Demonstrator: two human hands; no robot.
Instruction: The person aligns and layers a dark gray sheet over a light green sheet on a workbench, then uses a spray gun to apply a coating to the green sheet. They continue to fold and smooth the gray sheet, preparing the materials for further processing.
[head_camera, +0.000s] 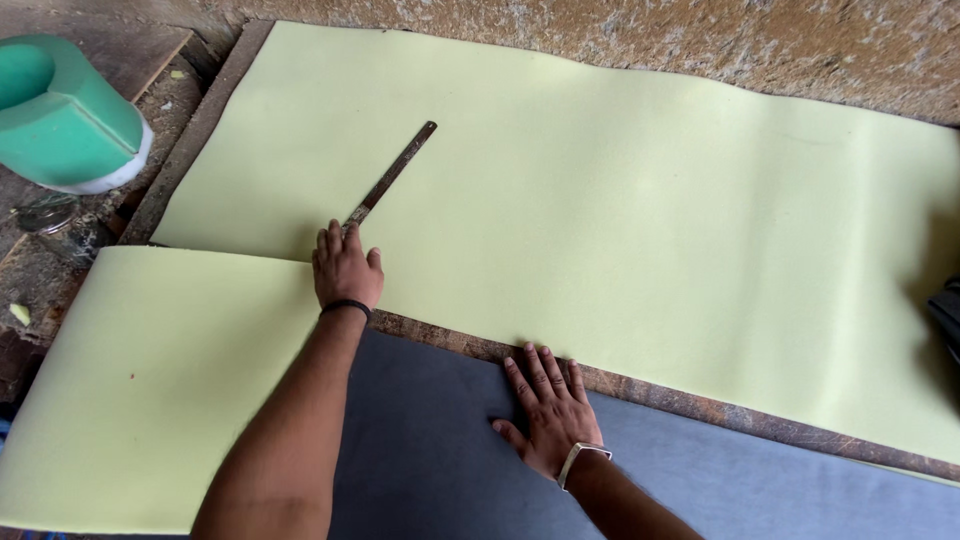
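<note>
Your left hand (346, 267) presses flat, fingers loose, on the metal blade (390, 176) atop the soft, light foam sheet (640, 200) near the table's left edge. Your right hand (548, 408) lies open on the gray cloth (420, 450). The foam bends easily, so hold its edge.

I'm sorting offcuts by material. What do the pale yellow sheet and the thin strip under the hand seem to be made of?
The pale yellow sheet looks like soft foam: matte, thick-edged, gently wavy. The thin strip under the left hand looks like worn metal, perhaps a blade: dark, flat, dull sheen.
</note>
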